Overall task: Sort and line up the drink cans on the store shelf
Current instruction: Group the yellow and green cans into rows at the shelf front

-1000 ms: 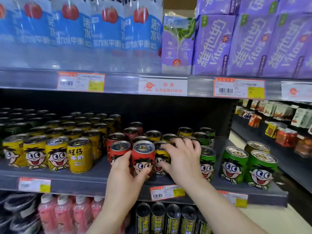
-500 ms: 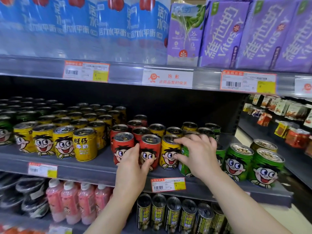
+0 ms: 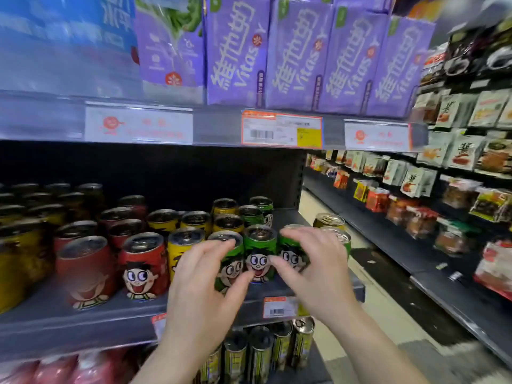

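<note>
Head view: left hand (image 3: pixel 205 275) curls round a green can (image 3: pixel 227 268) at the shelf (image 3: pixel 83 320) front. Right hand (image 3: pixel 310 261) grips another green can (image 3: pixel 291 252); a third green can (image 3: pixel 260 256) stands between them

Bare shelf (image 3: pixel 288 214) right of packed cans (image 3: pixel 194 220).

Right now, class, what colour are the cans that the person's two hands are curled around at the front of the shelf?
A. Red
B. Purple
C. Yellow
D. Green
D: the left hand curls around one green can and the right hand around another; the red can and yellow can stand untouched to the left.
</note>
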Demonstrator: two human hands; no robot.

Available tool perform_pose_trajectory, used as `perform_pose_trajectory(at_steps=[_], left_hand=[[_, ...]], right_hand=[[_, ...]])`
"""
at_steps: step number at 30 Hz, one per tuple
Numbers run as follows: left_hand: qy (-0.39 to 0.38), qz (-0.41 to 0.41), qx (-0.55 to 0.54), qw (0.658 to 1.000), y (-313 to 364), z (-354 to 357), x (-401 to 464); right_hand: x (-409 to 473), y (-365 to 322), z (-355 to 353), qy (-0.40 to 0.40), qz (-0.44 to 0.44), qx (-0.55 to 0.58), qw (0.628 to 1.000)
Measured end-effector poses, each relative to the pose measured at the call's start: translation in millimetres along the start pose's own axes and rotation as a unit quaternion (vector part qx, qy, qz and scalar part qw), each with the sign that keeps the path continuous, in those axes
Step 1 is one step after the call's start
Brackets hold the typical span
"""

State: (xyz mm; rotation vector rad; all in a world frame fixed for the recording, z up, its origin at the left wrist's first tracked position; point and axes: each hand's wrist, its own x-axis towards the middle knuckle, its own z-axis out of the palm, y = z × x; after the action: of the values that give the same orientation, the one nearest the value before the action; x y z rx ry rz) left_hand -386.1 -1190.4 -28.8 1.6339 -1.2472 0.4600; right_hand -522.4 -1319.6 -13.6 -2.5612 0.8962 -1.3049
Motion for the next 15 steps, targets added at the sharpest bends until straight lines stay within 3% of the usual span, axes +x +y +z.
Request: perform_pose_trajectory(at_steps=[5,8,15], left_hand=[[-0.079,0.019,0.000,0.997,39,58,19],[-0.067,0.022,0.018,0.997,57,88,31],[-0.097,0.003,0.193,0.976,93,158,28]], right_hand=[[2,78,-51,0.026,0.136,0.065,0.988],[15,125,-56,-0.002,0.184,0.105,0.977],[57,185,-28,-0.213,0.147,0.144,0.955]])
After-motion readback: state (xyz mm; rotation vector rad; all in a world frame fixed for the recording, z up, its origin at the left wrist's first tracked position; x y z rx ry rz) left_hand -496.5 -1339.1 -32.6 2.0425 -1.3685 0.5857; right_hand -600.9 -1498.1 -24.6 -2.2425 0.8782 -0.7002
